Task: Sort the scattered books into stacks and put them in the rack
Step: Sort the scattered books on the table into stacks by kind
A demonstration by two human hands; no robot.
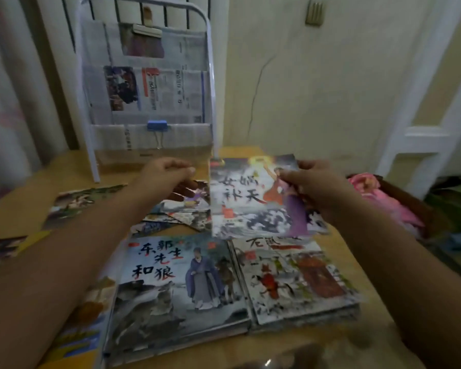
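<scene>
Pinching a picture book (pixel 250 195) by its right edge, the right hand (pixel 314 190) holds it lifted and tilted above the bench (pixel 64 171) at centre frame; thumb on the cover, fingers behind, so the grip is narrow and closed on the book. Its cover reads 女娲补天. The left hand (pixel 168 177), just left of the book's left edge, has its fingers loosely curled and holds nothing, hovering over a loose spread of books (pixel 186 211) in the middle of the frame.

Two stacks lie side by side, touching, in the lower centre: the left stack (pixel 171 288) shows 东郭先生和狼 on top, the right stack (pixel 298 278) a cover whose title is partly hidden under the lifted book. More books (pixel 83 201) lie scattered toward the left edge, and one more (pixel 85 323) at lower left.

The rack (pixel 147 83) stands at upper left at the bench's far edge, newspapers clipped in it, with bare bench in front of it
</scene>
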